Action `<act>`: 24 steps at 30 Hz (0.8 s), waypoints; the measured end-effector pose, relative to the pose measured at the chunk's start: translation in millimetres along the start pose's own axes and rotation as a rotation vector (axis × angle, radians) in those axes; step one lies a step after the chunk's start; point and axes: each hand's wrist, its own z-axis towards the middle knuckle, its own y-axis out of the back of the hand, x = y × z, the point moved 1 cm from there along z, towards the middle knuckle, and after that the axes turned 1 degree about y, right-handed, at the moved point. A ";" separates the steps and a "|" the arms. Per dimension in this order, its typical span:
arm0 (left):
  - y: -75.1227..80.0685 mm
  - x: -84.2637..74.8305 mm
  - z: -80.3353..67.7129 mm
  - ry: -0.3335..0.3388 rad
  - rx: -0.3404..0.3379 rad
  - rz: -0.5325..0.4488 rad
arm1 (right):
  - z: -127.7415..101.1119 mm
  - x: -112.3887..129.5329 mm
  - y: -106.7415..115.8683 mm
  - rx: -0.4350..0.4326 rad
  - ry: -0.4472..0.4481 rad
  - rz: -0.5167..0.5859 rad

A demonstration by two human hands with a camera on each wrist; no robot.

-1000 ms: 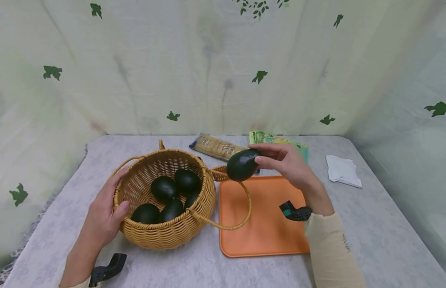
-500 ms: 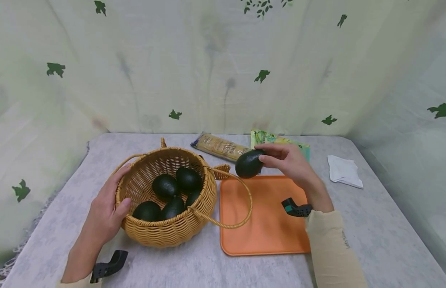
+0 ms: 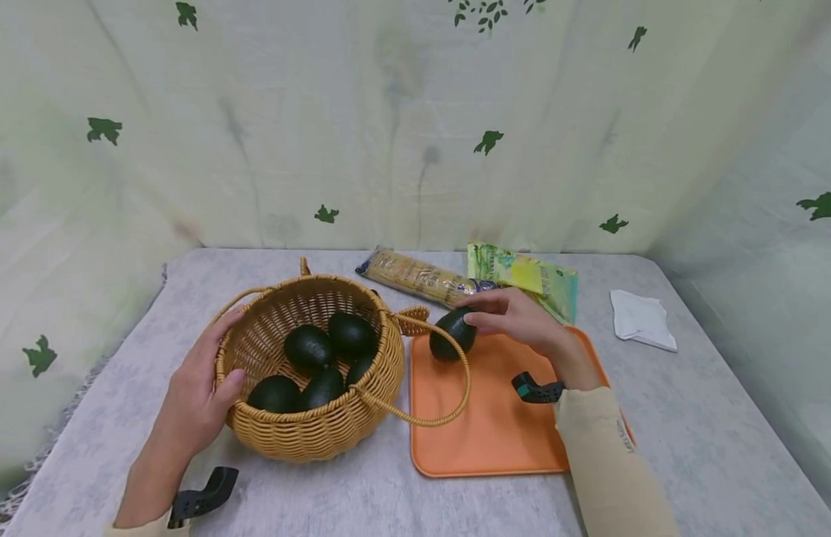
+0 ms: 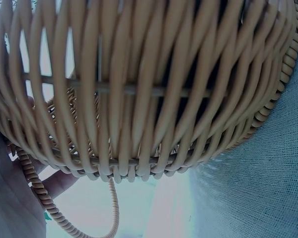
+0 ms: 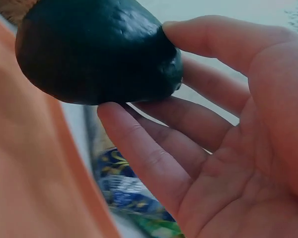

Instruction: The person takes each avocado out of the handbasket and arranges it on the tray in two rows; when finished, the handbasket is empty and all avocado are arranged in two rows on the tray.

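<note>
Dark green avocado [image 3: 452,333] pinched between thumb and fingertips of my right hand [image 3: 516,319], at the far-left corner of the orange tray [image 3: 496,432]; whether it touches the tray, I cannot tell. Right forearm reaches across the tray, palm down. My left hand [image 3: 197,395] clasps the wicker basket [image 3: 308,432] rim, thumb hooked inside. Four avocados [image 3: 308,348] lie in the basket.

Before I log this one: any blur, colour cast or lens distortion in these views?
Head view: sharp, evenly lit, wide-angle bowing at the edges. Left wrist view: bluish cast, basket fills the frame, slightly soft. Right wrist view: avocado and right hand fairly clear, orange tray and packets blurred.
</note>
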 end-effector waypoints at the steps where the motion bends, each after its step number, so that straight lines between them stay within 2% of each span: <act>1: 0.1 0.3 -0.1 -0.002 -0.001 0.000 | 2.3 -1.9 -2.1 0.021 -0.005 -0.010; 5: 0.3 0.9 -0.5 0.001 0.000 0.002 | 9.0 -9.4 -10.4 0.096 -0.022 -0.019; 10: 0.2 0.7 -0.2 0.001 0.008 0.002 | 12.2 -14.8 -19.4 0.146 -0.026 -0.017; 19: 0.1 1.0 0.2 -0.029 -0.006 -0.016 | 19.6 -22.0 -31.6 0.076 -0.060 -0.071; 24: -0.2 0.2 0.3 -0.018 -0.004 -0.015 | 22.7 -22.4 -36.5 0.116 -0.033 -0.129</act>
